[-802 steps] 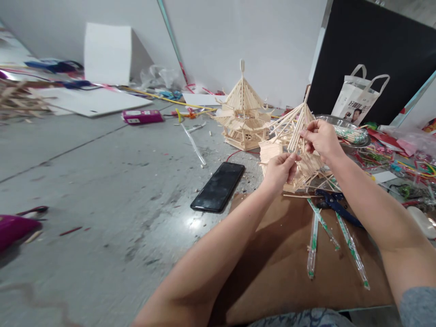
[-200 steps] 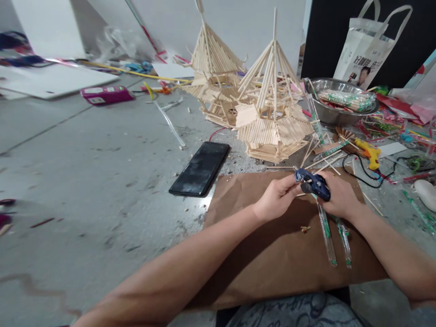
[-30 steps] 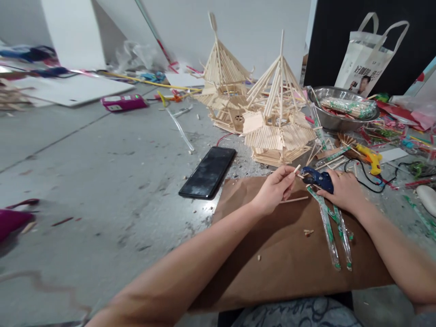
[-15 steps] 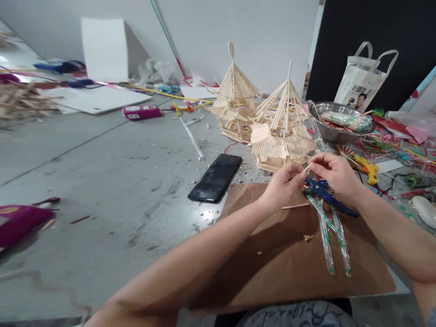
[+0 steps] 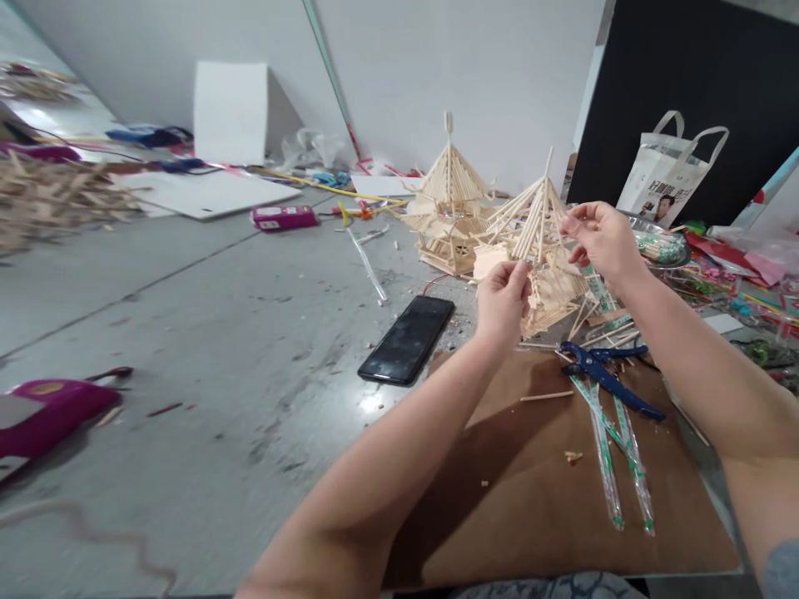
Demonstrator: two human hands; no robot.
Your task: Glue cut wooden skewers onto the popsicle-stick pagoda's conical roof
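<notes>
My left hand (image 5: 503,299) is raised in front of the nearer wooden-stick pagoda model (image 5: 553,287), its fingers pinched on the lower end of a thin wooden stick (image 5: 542,248). That stick lies along the model's cone roof. My right hand (image 5: 600,240) is at the upper right of the cone, fingertips pinched by the stick's top end. A second, finished-looking stick pagoda (image 5: 448,208) stands just behind to the left. Blue cutters (image 5: 602,374) lie loose on the brown cardboard sheet (image 5: 530,491) below my hands.
A black phone (image 5: 409,339) lies left of the cardboard. Two wrapped chopstick pairs (image 5: 615,466) and a loose stick (image 5: 546,397) rest on it. A metal bowl (image 5: 665,248), a white bag (image 5: 671,179) and coloured clutter sit at the right. A pink box (image 5: 284,218) and white board (image 5: 205,193) lie farther back.
Both hands rose from above the cardboard up to the nearer model's roof, carrying the cut stick. The cutters, put down half a second ago, stay on the cardboard.
</notes>
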